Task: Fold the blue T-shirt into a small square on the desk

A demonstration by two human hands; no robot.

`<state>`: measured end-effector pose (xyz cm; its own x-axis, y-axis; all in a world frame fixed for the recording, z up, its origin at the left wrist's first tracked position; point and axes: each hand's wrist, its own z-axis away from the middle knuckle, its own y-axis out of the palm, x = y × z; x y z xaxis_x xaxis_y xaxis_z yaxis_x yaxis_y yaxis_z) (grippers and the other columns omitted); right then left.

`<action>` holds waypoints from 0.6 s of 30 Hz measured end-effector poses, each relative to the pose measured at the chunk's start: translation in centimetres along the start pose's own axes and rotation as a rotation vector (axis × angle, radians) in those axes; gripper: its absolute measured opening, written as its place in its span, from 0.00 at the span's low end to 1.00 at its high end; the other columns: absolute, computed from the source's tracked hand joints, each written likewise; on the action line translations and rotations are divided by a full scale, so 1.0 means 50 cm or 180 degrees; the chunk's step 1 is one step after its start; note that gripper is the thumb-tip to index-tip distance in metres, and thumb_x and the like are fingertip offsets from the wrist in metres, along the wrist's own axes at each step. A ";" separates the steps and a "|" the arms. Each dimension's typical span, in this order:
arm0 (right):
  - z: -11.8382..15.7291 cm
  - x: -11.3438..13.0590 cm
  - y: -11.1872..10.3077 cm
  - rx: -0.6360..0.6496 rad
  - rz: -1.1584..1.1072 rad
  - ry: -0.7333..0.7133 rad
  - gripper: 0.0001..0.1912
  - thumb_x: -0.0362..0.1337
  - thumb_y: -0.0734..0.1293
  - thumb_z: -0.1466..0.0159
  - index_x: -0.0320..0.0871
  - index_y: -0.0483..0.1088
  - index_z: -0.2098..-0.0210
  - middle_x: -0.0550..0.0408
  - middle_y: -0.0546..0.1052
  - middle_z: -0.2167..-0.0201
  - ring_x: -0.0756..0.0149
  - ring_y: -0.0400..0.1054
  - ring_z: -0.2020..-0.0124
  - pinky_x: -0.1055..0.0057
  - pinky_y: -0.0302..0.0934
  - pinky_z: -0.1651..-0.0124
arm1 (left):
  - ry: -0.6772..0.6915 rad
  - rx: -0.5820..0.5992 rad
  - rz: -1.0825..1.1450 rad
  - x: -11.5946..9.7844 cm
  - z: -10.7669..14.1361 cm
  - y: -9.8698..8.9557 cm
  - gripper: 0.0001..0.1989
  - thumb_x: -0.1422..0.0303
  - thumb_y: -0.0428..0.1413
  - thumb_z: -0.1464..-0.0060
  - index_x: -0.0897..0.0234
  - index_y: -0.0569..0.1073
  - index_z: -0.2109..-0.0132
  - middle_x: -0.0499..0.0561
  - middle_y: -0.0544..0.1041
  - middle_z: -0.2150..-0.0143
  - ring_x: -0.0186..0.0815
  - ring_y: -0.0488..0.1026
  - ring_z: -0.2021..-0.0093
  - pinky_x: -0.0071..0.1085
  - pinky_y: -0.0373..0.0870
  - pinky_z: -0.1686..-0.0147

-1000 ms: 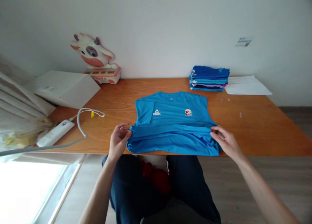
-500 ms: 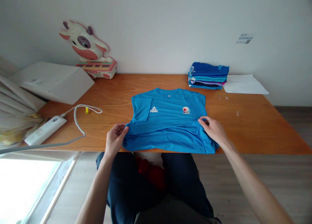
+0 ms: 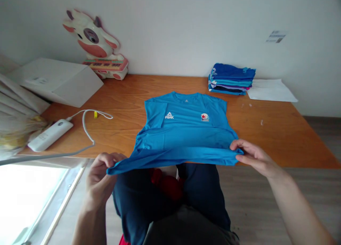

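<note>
Lying at the far left of the tabletop (image 3: 279, 138) were a white box (image 3: 57, 81) and, behind it against the wall, a cow-shaped toy (image 3: 97, 46) on a small keyboard base. Nearer the front edge sat a white power strip (image 3: 49, 135) with its pale cable (image 3: 87, 128) looping toward the middle. The left hand (image 3: 99, 179) was off the tabletop, just below its front edge, fingers curled shut on the lower left corner of the blue T-shirt (image 3: 183, 131) and drawing that corner out past the edge. The shirt itself lay chest-up in the middle of the tabletop, collar toward the wall, its sleeves folded in, two small logos showing; its hem was lifted and stretched taut between both hands. The right hand (image 3: 253, 158) pinched the lower right corner of the hem at the front edge, thumb on top. Farther right, near the wall, stood a stack of folded shirts (image 3: 231, 79), with a white sheet of paper (image 3: 270, 90) just beside it.
</note>
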<state>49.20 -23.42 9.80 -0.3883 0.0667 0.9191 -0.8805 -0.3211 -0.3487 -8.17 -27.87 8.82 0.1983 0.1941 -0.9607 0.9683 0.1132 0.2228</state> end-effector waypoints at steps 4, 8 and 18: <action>0.051 0.044 -0.008 0.0215 0.0580 0.0125 0.18 0.55 0.77 0.27 0.54 0.85 0.44 0.48 0.84 0.46 0.50 0.80 0.46 0.62 0.77 0.50 | 0.0135 -0.0025 -0.0076 -0.038 0.035 -0.020 0.20 0.60 0.77 0.47 0.56 0.72 0.64 0.49 0.76 0.67 0.43 0.75 0.63 0.40 0.81 0.56; 0.093 0.081 0.000 0.0470 0.1033 0.0025 0.15 0.55 0.73 0.24 0.53 0.85 0.51 0.49 0.84 0.48 0.52 0.81 0.47 0.61 0.75 0.43 | 0.0028 -0.0239 -0.0133 -0.067 0.068 -0.031 0.23 0.57 0.76 0.49 0.55 0.67 0.68 0.50 0.72 0.69 0.44 0.71 0.65 0.41 0.77 0.60; 0.186 0.085 0.030 0.0982 0.1467 0.0150 0.11 0.50 0.69 0.21 0.52 0.80 0.49 0.50 0.87 0.50 0.55 0.83 0.51 0.64 0.77 0.47 | -0.0445 -0.0328 0.0260 -0.058 0.145 -0.081 0.31 0.53 0.79 0.65 0.55 0.62 0.74 0.50 0.63 0.76 0.44 0.63 0.71 0.42 0.68 0.73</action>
<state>48.76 -32.39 14.90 -0.7325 -0.1061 0.6724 -0.4989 -0.5884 -0.6363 -11.59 -35.96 9.51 0.3017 0.0703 -0.9508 0.9288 0.2033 0.3097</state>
